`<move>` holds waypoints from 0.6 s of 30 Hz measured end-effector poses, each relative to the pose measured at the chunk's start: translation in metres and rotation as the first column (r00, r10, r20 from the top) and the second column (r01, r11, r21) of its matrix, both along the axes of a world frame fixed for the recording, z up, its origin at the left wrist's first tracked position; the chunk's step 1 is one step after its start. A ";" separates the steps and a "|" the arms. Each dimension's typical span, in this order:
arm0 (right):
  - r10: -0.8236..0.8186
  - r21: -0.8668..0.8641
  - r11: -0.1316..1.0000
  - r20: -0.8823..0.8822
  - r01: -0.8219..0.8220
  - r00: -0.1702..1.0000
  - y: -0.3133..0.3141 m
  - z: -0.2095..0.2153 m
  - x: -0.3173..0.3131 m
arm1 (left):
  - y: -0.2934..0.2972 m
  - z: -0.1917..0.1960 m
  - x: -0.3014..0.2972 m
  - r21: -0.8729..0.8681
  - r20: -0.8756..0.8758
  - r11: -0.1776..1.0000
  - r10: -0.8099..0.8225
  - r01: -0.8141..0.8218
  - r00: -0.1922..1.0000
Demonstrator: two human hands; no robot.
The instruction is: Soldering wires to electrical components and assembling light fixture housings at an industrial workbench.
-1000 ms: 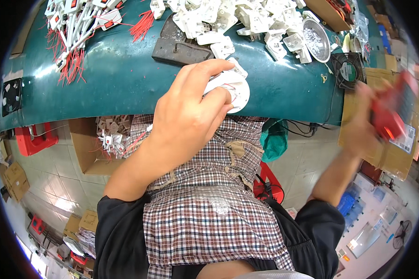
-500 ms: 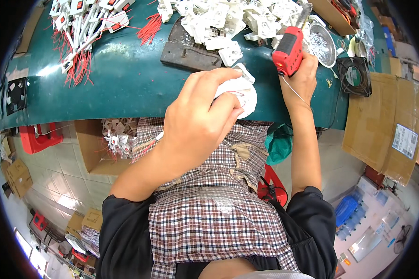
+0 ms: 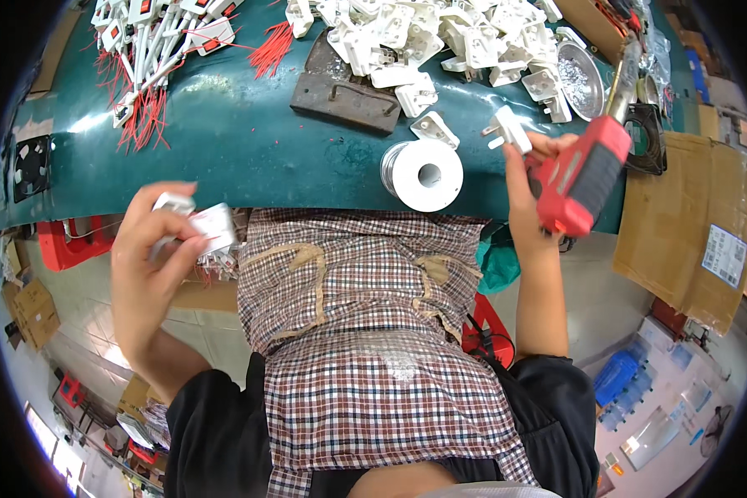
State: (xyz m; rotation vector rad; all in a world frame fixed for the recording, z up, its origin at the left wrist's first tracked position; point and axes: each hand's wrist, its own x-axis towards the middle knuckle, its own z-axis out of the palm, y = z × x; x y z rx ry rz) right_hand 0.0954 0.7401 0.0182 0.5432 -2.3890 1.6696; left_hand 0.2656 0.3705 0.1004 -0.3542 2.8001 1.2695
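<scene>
My left hand (image 3: 145, 261) is closed on a small white plastic switch part (image 3: 213, 230), above the open carton at the table's front edge. On the right, my right hand (image 3: 527, 187) grips a red and black soldering gun (image 3: 583, 176), its metal tip pointing away from me. The same hand's thumb and fingers also pinch a white plug part (image 3: 508, 129) with metal pins. Between the hands a white spool of solder wire (image 3: 450, 178) lies on the table. Just beyond it is another plug part (image 3: 434, 129).
A dark metal block with a handle (image 3: 324, 101) rests on the green table (image 3: 224, 141), by a heap of white plug parts (image 3: 473, 37). Wired switch parts (image 3: 158, 50) lie far left. A metal dish (image 3: 581, 79) and a fan (image 3: 646, 137) are at right.
My left hand has moved from the spool to the left, now holding a switch part. The soldering gun has swung right and nearer, and my right hand now also pinches a plug part.
</scene>
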 end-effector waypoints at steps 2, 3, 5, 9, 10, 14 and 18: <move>0.075 0.232 0.971 -0.042 -0.064 0.996 -0.009 0.022 0.016 | -0.032 -0.003 0.038 -0.129 0.193 0.990 0.082 -0.057 0.978; 0.144 0.115 0.983 -0.025 -0.140 0.989 -0.016 0.022 0.026 | -0.050 -0.019 0.048 -0.131 0.298 0.987 0.125 -0.089 0.947; 0.155 0.312 0.945 -0.155 -0.100 0.976 -0.022 0.022 0.031 | -0.070 -0.038 0.073 -0.420 0.253 0.907 0.160 -0.041 0.954; 0.115 0.289 0.957 -0.409 0.009 0.905 -0.024 -0.006 0.037 | -0.063 -0.035 0.064 -0.659 0.165 0.746 0.265 -0.094 0.950; 0.204 0.413 0.911 -0.457 0.004 0.866 -0.027 0.008 0.039 | -0.056 -0.033 0.061 -0.634 0.117 0.762 0.266 -0.134 0.957; 0.253 0.353 0.935 -0.584 -0.040 0.771 -0.050 0.024 0.048 | -0.040 -0.028 0.020 -0.368 -0.104 0.881 0.279 -0.298 0.955; 0.232 0.440 0.894 -0.616 0.084 0.753 -0.059 0.025 0.058 | -0.049 -0.032 -0.015 -0.487 -0.250 0.693 0.473 -0.532 0.845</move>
